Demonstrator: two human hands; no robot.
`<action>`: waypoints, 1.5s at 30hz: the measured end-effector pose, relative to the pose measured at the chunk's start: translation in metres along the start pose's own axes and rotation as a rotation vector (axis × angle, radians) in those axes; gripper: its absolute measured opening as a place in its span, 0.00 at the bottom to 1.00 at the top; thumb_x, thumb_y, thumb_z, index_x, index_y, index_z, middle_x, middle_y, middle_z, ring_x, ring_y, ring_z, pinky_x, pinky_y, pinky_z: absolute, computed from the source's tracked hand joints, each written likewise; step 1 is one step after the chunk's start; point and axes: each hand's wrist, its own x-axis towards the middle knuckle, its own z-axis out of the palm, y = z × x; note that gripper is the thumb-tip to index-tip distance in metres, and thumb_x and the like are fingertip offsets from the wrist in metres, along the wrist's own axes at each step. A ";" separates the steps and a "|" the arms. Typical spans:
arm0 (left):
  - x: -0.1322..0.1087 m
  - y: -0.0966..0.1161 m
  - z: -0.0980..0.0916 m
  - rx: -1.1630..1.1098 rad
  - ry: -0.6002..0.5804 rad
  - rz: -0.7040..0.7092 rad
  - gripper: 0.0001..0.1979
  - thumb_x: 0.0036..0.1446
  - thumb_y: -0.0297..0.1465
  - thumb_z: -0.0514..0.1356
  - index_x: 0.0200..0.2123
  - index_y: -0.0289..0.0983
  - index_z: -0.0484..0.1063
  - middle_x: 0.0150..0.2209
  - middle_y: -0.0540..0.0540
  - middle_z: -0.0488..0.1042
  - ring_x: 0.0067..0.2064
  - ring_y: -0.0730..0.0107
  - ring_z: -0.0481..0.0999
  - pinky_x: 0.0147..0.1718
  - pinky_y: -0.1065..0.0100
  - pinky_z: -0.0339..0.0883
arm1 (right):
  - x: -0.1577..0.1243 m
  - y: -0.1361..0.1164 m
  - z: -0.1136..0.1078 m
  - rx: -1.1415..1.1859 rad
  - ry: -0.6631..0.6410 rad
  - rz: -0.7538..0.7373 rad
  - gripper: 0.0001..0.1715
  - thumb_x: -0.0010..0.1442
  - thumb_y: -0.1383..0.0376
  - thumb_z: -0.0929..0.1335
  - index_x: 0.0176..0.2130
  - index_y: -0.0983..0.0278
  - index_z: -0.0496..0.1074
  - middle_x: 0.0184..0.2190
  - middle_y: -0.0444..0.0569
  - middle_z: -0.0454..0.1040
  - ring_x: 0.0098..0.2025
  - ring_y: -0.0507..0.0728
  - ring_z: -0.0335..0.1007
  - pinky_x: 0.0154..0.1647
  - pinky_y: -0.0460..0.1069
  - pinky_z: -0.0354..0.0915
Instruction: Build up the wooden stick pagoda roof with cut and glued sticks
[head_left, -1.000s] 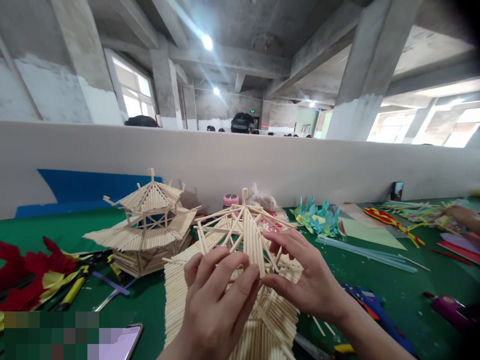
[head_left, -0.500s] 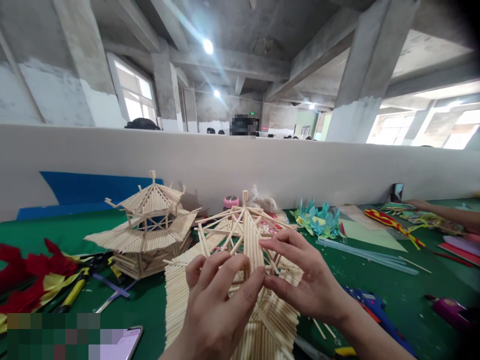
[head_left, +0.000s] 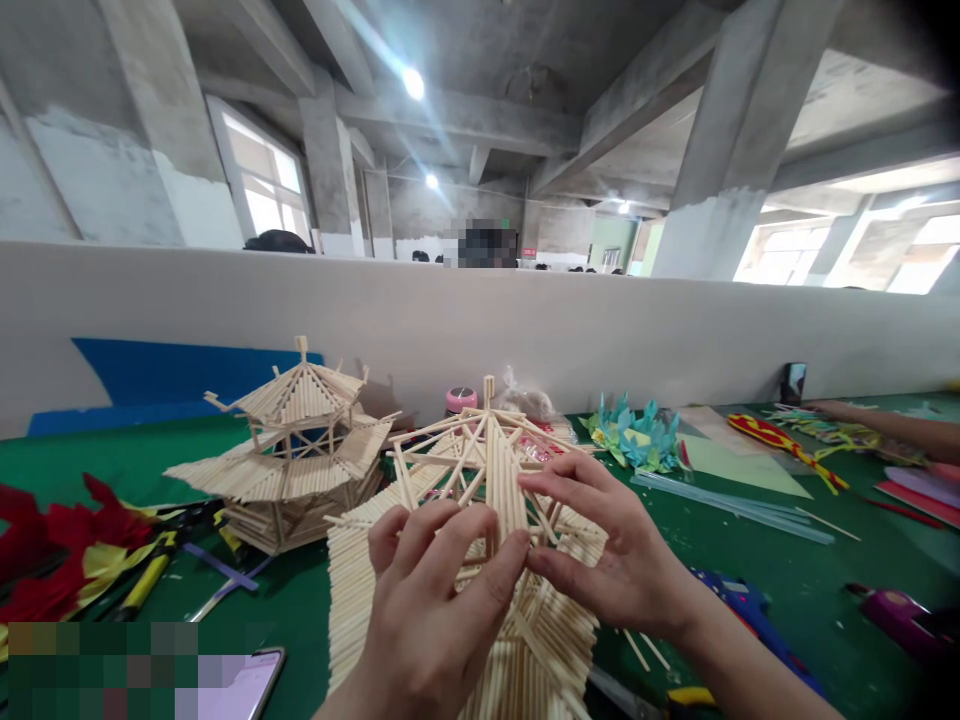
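Now the left hand (head_left: 439, 590) is pinching roof sticks (head_left: 504, 470) on the half-roofed pavilion (head_left: 525, 675); the right hand (head_left: 611, 550), unclenched, is touching their right side.

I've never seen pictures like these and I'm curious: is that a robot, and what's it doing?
No robot here, just a person's two bare hands. One camera, worn on the head, takes every picture, looking forward and down.

The left hand and right hand have their fingertips at the sticks on the roof of a wooden model. Fingers hide the sticks' ends, so I can't tell how tightly they are held.

On the green table there's also a finished-looking stick tower, a blue-green paper decoration, a phone and a purple tool. The arm at far right is another person's.
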 end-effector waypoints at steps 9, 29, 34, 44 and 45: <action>0.001 0.001 0.000 0.005 0.022 -0.022 0.09 0.50 0.24 0.58 0.34 0.42 0.73 0.32 0.47 0.72 0.37 0.63 0.66 0.37 0.58 0.51 | 0.009 -0.009 -0.005 -0.019 0.046 0.197 0.11 0.58 0.65 0.60 0.42 0.60 0.65 0.37 0.48 0.66 0.37 0.54 0.62 0.37 0.51 0.61; 0.002 0.002 -0.003 -0.007 0.008 -0.004 0.09 0.49 0.24 0.58 0.34 0.40 0.73 0.33 0.45 0.73 0.38 0.61 0.66 0.37 0.57 0.52 | 0.045 -0.007 -0.009 -0.015 -0.288 0.305 0.16 0.60 0.64 0.57 0.21 0.61 0.56 0.23 0.43 0.60 0.26 0.51 0.56 0.27 0.48 0.58; 0.003 0.003 -0.003 -0.027 0.005 -0.020 0.10 0.48 0.22 0.59 0.34 0.40 0.73 0.33 0.45 0.73 0.37 0.60 0.66 0.37 0.56 0.51 | 0.043 -0.008 -0.009 -0.016 -0.284 0.323 0.16 0.59 0.64 0.58 0.20 0.61 0.53 0.22 0.41 0.58 0.25 0.51 0.55 0.26 0.48 0.55; 0.004 0.005 -0.002 -0.020 0.021 -0.037 0.10 0.47 0.22 0.60 0.34 0.38 0.72 0.32 0.46 0.74 0.36 0.62 0.69 0.37 0.57 0.52 | 0.043 -0.007 -0.007 -0.003 -0.290 0.348 0.14 0.59 0.64 0.57 0.22 0.62 0.56 0.24 0.42 0.60 0.26 0.51 0.55 0.28 0.48 0.56; 0.004 0.005 -0.002 -0.021 0.025 -0.043 0.09 0.47 0.22 0.60 0.34 0.37 0.71 0.32 0.46 0.74 0.36 0.62 0.69 0.37 0.57 0.53 | 0.043 -0.007 -0.007 -0.003 -0.288 0.350 0.14 0.59 0.64 0.57 0.22 0.62 0.56 0.23 0.42 0.60 0.26 0.51 0.55 0.28 0.48 0.56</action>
